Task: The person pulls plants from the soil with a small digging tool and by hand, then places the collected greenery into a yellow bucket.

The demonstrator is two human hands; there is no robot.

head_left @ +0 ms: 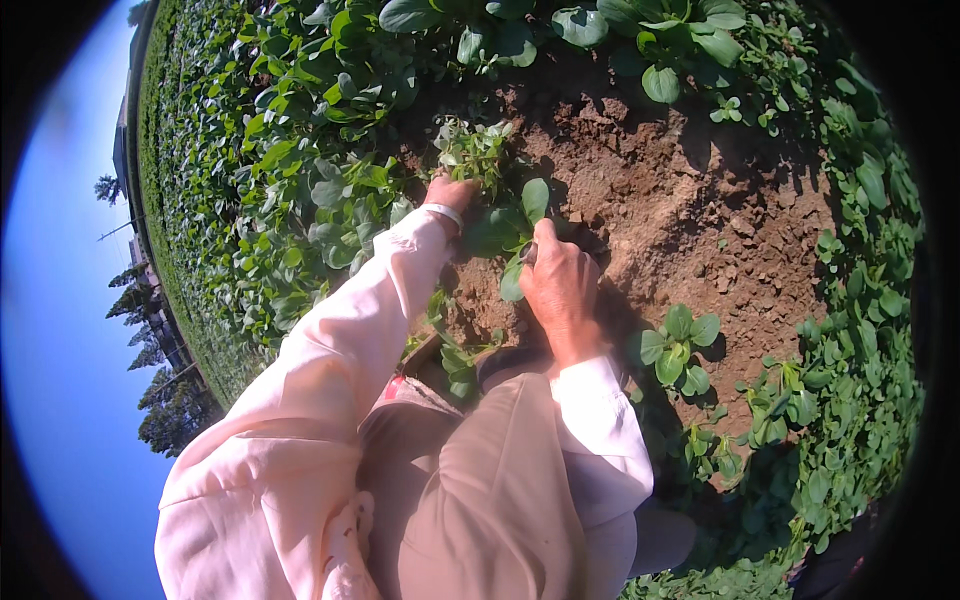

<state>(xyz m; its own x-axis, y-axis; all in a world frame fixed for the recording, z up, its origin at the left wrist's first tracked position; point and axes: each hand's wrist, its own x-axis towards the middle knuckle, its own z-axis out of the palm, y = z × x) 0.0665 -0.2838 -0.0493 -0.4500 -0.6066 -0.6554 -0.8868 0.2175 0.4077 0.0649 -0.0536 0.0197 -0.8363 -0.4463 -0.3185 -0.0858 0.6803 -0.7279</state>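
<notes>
My left hand point(453, 193) is closed round the base of a bunch of small-leaved weeds point(472, 146), which fans out beyond the fingers. To its right and nearer me, my right hand point(563, 290) is curled in a fist, back of the hand up. A small dark piece shows by its thumb; what it belongs to is hidden. Right beside that thumb stands a broad-leaved green plant point(535, 198), its lower leaves reaching down past the knuckles. I cannot tell whether the fist touches its stem.
Brown crumbly soil point(690, 190) stretches to the right of my hands. A young leafy plant point(677, 350) grows at the right, near my sleeve. Dense green rows point(270, 190) fill the left, and larger plants point(690, 35) border the far side. My knees point(490, 480) are close below.
</notes>
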